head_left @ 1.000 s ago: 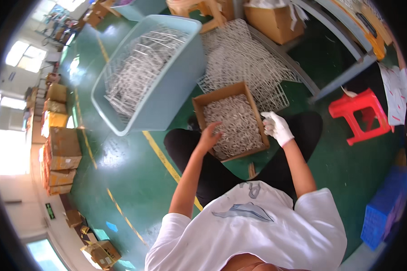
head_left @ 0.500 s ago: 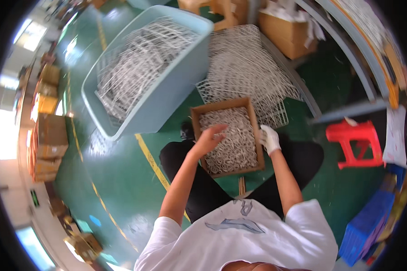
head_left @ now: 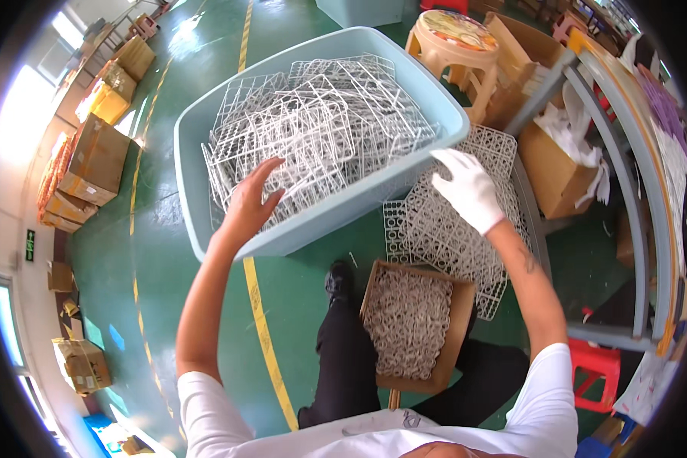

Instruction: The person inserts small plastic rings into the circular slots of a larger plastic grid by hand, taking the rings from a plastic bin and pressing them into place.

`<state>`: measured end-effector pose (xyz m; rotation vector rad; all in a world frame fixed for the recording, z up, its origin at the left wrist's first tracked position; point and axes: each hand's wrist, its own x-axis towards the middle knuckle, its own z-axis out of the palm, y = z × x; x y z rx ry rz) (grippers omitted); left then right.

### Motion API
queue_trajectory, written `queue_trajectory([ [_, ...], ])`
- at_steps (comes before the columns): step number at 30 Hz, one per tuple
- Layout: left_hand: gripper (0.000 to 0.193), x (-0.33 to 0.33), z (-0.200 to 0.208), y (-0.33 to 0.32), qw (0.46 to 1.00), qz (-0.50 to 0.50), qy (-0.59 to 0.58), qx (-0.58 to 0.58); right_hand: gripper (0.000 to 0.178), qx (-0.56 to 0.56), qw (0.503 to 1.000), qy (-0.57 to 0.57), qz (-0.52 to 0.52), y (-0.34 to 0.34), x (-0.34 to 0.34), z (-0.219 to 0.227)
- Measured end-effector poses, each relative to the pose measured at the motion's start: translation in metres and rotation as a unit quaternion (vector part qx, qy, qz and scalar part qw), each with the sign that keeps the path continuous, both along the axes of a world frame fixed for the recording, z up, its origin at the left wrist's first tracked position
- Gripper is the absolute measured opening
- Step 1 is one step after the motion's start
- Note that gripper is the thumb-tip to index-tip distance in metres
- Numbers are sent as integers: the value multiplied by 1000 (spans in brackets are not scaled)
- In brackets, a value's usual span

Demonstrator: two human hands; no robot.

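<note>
A large light-blue tub (head_left: 188, 156) holds a tangled heap of thin white lattice frames (head_left: 313, 130). Over its near left part is my bare left hand (head_left: 253, 197), thumb and fingers apart, with nothing visibly held. My right hand (head_left: 469, 189), in a white glove, hovers by the tub's right end with its thumb spread from the fingers; it too appears to hold nothing. Below it, flat grid panels (head_left: 454, 229) with ring shapes lie stacked on the floor. Between my legs stands an open cardboard box (head_left: 454, 336) full of small whitish ring-like pieces (head_left: 408, 320).
A beige stool (head_left: 466, 57) with a patterned seat stands beyond the tub. At right are a grey metal frame (head_left: 626, 130), a carton (head_left: 553, 172) with white wrapping and a red stool (head_left: 595, 366). Stacked cartons (head_left: 95, 164) line the left side; yellow lines (head_left: 263, 336) mark the green floor.
Both hands have moved from the cardboard box up to the tub, the left leaving the ring pieces and the right leaving the box's side. My view has shifted toward the tub.
</note>
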<state>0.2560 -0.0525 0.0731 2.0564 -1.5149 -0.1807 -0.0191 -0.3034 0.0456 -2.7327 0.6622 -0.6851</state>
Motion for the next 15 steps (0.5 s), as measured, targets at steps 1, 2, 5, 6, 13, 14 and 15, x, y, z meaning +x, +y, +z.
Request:
queue_trajectory([
  [1, 45, 14, -1, -10, 1000, 2, -18, 4, 35, -63, 996, 18, 55, -9, 31, 8],
  [2, 46, 29, -4, -19, 999, 2, -37, 12, 30, -97, 986, -8, 135, -22, 61, 3],
  [5, 49, 55, -12, -52, 996, -47, -60, 38, 12, -214, 920, 174, 278, -45, 145, -26],
  [6, 55, 63, -26, -60, 993, -58, -74, 74, 10, -240, 880, 263, 314, -49, 168, -41],
  [13, 76, 77, -59, -104, 947, -145, -172, 230, 15, -300, 836, 299, 349, -92, 214, -118],
  [14, 76, 75, -61, -110, 947, -146, -165, 232, 17, -316, 831, 304, 344, -98, 210, -116],
  [15, 74, 72, -64, -116, 950, -140, -209, 185, 17, -315, 836, 293, 340, -101, 204, -114],
])
